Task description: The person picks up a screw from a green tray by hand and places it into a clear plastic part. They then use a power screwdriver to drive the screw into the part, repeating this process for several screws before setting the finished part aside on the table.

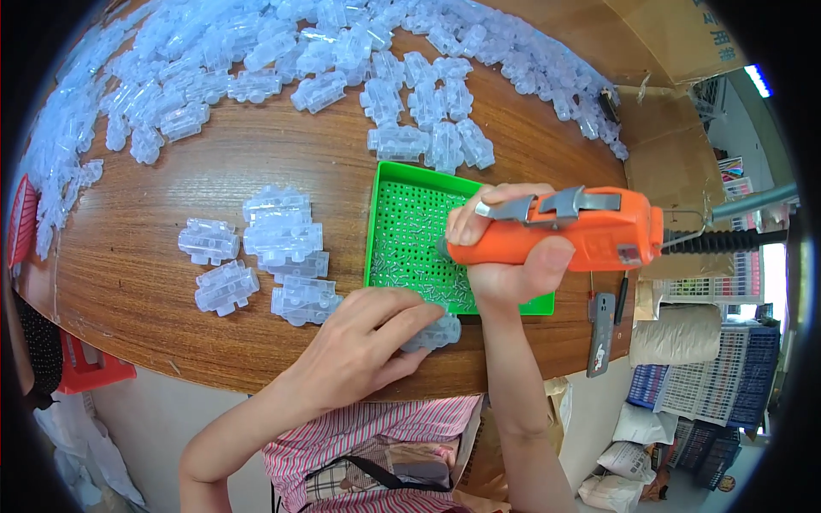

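My right hand grips an orange electric screwdriver, held level over a green perforated screw tray with small screws in it. The tool's tip is hidden behind my fingers above the tray. My left hand presses down on a translucent plastic part at the table's near edge, just below the tray's front rim. A black coiled cable runs from the screwdriver's rear to the right.
Several translucent plastic parts lie in a small group left of the tray, and a large heap covers the far side of the round wooden table. A grey tool hangs at the table's right edge. Cardboard box at upper right.
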Demonstrator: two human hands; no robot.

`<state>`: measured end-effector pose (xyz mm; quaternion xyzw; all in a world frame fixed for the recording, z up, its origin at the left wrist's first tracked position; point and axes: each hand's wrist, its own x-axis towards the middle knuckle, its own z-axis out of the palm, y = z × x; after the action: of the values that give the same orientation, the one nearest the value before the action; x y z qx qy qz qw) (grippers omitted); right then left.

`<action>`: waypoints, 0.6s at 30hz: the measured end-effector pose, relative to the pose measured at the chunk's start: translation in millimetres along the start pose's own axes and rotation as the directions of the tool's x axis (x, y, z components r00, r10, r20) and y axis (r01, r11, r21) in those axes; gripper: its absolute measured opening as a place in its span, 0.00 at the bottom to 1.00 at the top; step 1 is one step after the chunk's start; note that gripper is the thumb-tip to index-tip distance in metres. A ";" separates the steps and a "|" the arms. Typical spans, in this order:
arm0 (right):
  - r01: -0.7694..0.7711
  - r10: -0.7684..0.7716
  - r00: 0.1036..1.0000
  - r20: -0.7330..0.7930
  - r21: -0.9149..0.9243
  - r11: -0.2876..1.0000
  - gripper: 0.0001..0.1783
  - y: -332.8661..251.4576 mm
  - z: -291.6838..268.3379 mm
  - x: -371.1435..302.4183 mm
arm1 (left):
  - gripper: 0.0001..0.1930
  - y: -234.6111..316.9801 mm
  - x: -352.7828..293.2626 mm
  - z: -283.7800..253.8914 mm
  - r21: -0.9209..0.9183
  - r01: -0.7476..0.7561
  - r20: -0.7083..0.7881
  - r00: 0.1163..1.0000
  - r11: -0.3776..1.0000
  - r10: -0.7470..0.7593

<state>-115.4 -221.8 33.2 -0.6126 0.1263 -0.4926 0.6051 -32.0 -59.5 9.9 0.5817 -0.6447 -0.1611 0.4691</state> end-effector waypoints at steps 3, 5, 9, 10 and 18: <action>0.001 -0.002 0.999 -0.032 -0.034 0.999 0.43 3.6 1.5 -0.7 | 0.25 -2.6 -1.7 2.1 0.035 0.001 0.016 1.000 0.999 -0.001; -0.013 0.012 0.999 -0.046 -0.015 1.000 0.43 5.2 1.4 -2.4 | 0.26 -5.0 -2.5 4.4 0.036 -0.017 0.007 1.000 0.999 0.017; -0.031 0.029 0.998 -0.059 -0.034 0.999 0.43 3.1 5.5 -3.5 | 0.30 -6.8 -5.2 7.7 0.028 -0.048 -0.052 0.997 0.998 0.049; -0.033 0.031 0.998 -0.057 -0.034 0.999 0.43 3.0 5.1 -3.7 | 0.30 -6.5 -5.8 8.2 0.028 -0.045 -0.053 0.997 0.999 0.047; -0.004 -0.069 0.947 0.314 0.227 0.974 0.44 -77.2 -6.1 -13.8 | 0.35 -3.3 -8.4 4.4 -0.031 0.085 -0.033 0.996 0.996 -0.086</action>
<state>-160.7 -197.0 92.6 -0.6138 -0.0402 -0.4081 0.6747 -34.5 -54.3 1.7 0.6046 -0.6084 -0.1805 0.4814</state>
